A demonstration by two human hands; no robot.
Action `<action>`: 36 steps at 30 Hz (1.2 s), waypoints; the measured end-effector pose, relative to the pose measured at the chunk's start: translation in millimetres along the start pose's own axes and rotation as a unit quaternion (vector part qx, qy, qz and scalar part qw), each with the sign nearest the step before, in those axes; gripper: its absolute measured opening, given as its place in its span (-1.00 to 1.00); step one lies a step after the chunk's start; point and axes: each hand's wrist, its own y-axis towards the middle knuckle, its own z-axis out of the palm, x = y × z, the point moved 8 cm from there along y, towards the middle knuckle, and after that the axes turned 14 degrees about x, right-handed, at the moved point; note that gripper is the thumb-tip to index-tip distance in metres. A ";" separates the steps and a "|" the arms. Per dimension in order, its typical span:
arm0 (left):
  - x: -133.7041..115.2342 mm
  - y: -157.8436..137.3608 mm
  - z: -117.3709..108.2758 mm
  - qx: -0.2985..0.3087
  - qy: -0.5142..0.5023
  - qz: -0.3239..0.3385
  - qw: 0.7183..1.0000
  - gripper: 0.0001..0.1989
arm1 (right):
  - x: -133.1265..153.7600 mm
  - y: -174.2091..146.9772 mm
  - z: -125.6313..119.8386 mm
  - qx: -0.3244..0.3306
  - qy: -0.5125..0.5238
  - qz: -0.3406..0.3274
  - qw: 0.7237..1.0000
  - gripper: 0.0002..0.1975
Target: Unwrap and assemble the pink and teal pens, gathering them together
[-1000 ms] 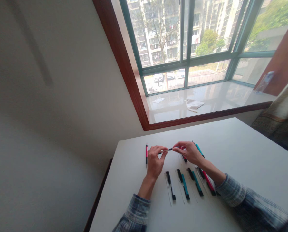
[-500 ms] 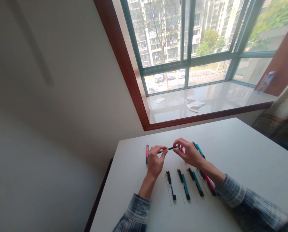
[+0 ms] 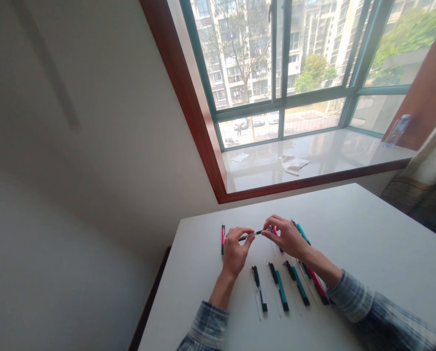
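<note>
**Slim pen slung between two pinches, over the table**

Watching by head camera. The pen (image 3: 259, 233), dark with a pale middle, is up above the white table (image 3: 199, 292), near its far edge, lying almost level between the hands. Left hand (image 3: 235, 249): thumb and fingertips closed on one end. Right hand (image 3: 286, 237): thumb and fingers pinched on the other; fingertips partly hidden. I cannot tell whether it is one piece or two meeting parts.

Handling, my judgement: very light, stiff plastic, smooth enough to roll or slip. I'd pinch the thicker barrel near each end, in line; squeezing any thin refill sideways could bend it.

Nearby: red-and-black pen (image 3: 223, 240) just beyond the left hand. Nearer me, dismantled parts in a row: black pen section (image 3: 255, 277), white refill (image 3: 255, 295), teal barrel (image 3: 281, 290).
</note>
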 end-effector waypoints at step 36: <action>47.7 -3.3 0.4 -0.107 -0.402 -0.113 0.903 -0.69 | 1.1 -2.3 11.1 0.011 0.042 0.018 0.999 -0.86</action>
